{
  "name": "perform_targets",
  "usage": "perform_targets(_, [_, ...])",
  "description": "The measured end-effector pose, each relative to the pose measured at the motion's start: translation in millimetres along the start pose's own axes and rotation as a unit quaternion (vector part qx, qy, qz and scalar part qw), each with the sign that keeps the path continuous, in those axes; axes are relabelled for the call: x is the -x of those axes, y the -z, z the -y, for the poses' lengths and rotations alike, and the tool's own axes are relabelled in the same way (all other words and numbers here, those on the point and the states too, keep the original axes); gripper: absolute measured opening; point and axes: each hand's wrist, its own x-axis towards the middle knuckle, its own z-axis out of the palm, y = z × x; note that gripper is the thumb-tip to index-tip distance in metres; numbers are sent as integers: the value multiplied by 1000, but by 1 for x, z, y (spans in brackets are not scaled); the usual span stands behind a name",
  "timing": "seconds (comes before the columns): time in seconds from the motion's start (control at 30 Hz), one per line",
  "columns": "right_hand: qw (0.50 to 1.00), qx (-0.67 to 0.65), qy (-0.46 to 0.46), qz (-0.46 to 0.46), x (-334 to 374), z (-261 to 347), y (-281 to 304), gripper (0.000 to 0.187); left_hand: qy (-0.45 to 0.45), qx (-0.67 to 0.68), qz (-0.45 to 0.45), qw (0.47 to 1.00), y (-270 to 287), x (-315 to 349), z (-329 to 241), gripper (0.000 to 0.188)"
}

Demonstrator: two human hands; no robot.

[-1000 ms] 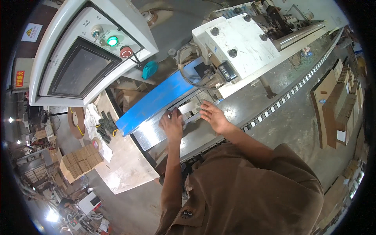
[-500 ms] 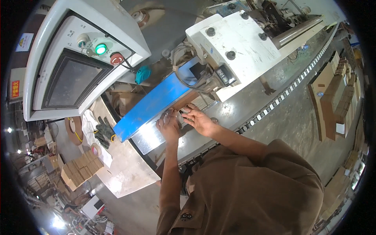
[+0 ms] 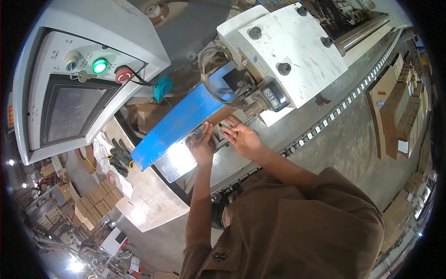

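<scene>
My left hand point(image 3: 202, 145) rests with fingers spread on the metal machine bed point(image 3: 179, 160), right beside a long blue guard rail point(image 3: 179, 123). My right hand point(image 3: 241, 138) lies close beside it, palm up and fingers apart, just below the white machine head point(image 3: 290, 46) with its small counter point(image 3: 272, 97). Neither hand holds anything that I can see. A dark slot or small part sits between the two hands; I cannot make out what it is.
A white control cabinet point(image 3: 69, 74) with a screen, green lamp and red button stands at the left. Dark gloves point(image 3: 120, 157) lie on a wooden side table point(image 3: 148, 200). A toothed conveyor track point(image 3: 344, 102) runs to the right. Cardboard stacks point(image 3: 95, 202) sit on the floor.
My right hand has drawn in toward the left hand and turned palm up. The view has shifted closer to the machine head. My left hand stays on the bed.
</scene>
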Motion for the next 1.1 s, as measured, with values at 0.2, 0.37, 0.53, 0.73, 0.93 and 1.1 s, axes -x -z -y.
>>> perform_targets(0.2, [997,45,57,-17,7,22,16,68,12,24,-20,999,-19,-17,-36,49])
perform_targets(0.37, [958,283,48,11,36,45,-16,57,41,51,-46,997,-32,-42,-78,37])
perform_targets(0.53, [875,453,172,5,62,51,49,40,34,93,-125,987,-17,-64,-89,15])
perform_targets(0.73, [498,810,293,-107,109,84,134,27,139,53,-6,989,36,36,-49,27])
perform_targets(0.93, [412,824,380,-84,109,67,135,15,286,11,54,957,41,194,-7,46])
perform_targets(1.1, [391,828,395,-70,107,74,143,11,393,44,30,918,21,248,-18,36])
